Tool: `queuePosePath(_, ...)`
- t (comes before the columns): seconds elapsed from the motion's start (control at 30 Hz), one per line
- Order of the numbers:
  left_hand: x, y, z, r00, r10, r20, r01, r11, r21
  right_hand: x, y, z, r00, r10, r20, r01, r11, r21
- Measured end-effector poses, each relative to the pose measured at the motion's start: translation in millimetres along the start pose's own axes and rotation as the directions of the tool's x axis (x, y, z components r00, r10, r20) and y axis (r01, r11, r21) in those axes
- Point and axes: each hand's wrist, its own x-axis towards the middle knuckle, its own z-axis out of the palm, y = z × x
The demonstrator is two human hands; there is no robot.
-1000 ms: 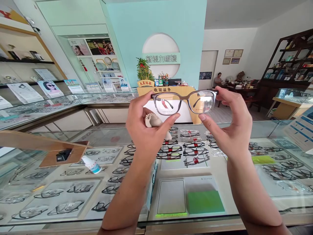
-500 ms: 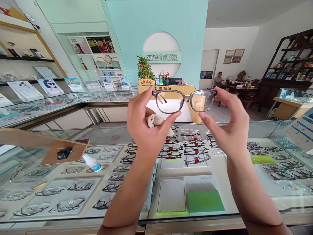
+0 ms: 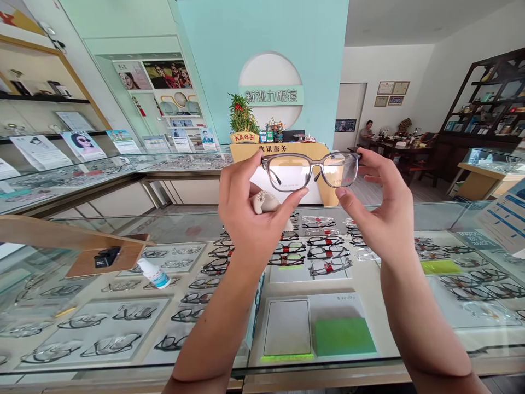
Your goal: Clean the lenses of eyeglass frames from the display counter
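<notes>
A pair of grey-framed eyeglasses [image 3: 315, 166] is held up level above the glass counter, lenses upright, with faint print on both lenses. My left hand [image 3: 250, 205] grips the frame's left end between thumb and fingers. Tucked in that same palm is a rolled beige cloth [image 3: 266, 202], partly hidden by my thumb. At the other end, my right hand [image 3: 379, 197] pinches the frame near the hinge, its thumb under the right lens. Beyond and below the hands, rows of eyeglasses [image 3: 328, 251] lie in the display case.
On the glass counter [image 3: 197, 230] a small white bottle [image 3: 154, 273] lies tipped beside a wooden stand [image 3: 102, 257]. A green block [image 3: 345, 336] and a white panel sit inside the case. Farther off are a cash desk [image 3: 287, 149] and a seated person [image 3: 367, 131].
The eyeglasses have turned slightly, and their left end has shifted a little to the right with my left hand. My right hand has moved slightly left. Both hands keep their hold.
</notes>
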Motion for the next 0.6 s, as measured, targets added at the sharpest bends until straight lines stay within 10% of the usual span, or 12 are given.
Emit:
queuePosePath(0.23,-1.3,1.8,1.6,0.999,0.037,-0.009,-0.038,0.994,-0.104,-0.6,5.0,2.4,1.000,0.013,0.007,-0.013,1.000,-0.019)
queuePosePath(0.6,-10.0,-33.4,27.1,0.972,-0.184,0.147,0.222,0.920,-0.323,-4.4,1.2,15.5,0.970,-0.219,-0.108,0.199,0.965,-0.170)
